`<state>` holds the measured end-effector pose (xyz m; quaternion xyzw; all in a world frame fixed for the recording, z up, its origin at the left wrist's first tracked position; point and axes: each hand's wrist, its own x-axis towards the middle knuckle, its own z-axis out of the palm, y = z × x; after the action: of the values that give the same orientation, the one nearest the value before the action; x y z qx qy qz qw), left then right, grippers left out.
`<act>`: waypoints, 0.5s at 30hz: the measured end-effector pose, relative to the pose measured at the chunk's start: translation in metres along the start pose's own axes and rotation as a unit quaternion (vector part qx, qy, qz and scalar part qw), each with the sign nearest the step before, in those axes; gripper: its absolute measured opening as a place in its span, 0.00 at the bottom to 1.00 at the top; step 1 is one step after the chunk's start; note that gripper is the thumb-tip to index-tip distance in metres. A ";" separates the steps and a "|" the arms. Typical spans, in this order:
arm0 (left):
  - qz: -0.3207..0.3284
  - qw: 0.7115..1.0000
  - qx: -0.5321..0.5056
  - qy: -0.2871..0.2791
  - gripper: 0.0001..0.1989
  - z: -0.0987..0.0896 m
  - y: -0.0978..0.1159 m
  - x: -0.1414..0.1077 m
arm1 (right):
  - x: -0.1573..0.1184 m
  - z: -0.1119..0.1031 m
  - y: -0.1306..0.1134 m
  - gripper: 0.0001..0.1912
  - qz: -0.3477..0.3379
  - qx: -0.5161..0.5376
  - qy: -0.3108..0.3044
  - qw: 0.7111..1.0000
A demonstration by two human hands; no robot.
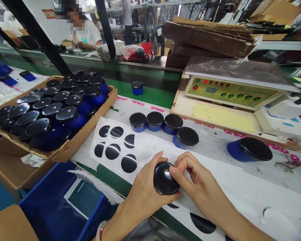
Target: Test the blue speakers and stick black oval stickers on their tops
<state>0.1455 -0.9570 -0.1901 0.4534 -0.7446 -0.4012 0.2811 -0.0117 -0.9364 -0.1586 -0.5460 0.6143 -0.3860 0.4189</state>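
Observation:
My left hand is wrapped round a short cylinder with a glossy black top, tilted towards me above the bench. My right hand is closed at the right edge of that top, its thumb tip touching the black surface and its fingers curled. Whether anything thin is pinched there is hidden. Just left of my hands lies a white backing sheet with round black stickers. Beyond it stand several blue cylinders with black tops, and another blue cylinder is to the right.
A cardboard tray full of blue cylinders stands at left, above a blue bin. At the back right is a control box with buttons. One cylinder sits on the green belt. A person sits across.

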 end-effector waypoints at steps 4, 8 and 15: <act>-0.001 1.000 -0.003 -0.003 0.46 -0.001 0.000 0.000 | 0.000 0.000 0.000 0.15 -0.024 -0.047 0.008 0.999; 0.018 1.000 0.007 0.007 0.46 -0.002 -0.001 0.002 | -0.001 0.001 -0.002 0.15 -0.044 -0.097 0.023 0.994; 0.199 0.963 0.183 0.014 0.33 -0.006 -0.003 -0.007 | 0.014 -0.032 -0.003 0.25 0.041 -0.282 -0.094 0.954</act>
<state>0.1548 -0.9542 -0.1901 0.3452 -0.8766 -0.1877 0.2778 -0.0412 -0.9501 -0.1463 -0.6498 0.6784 -0.1262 0.3189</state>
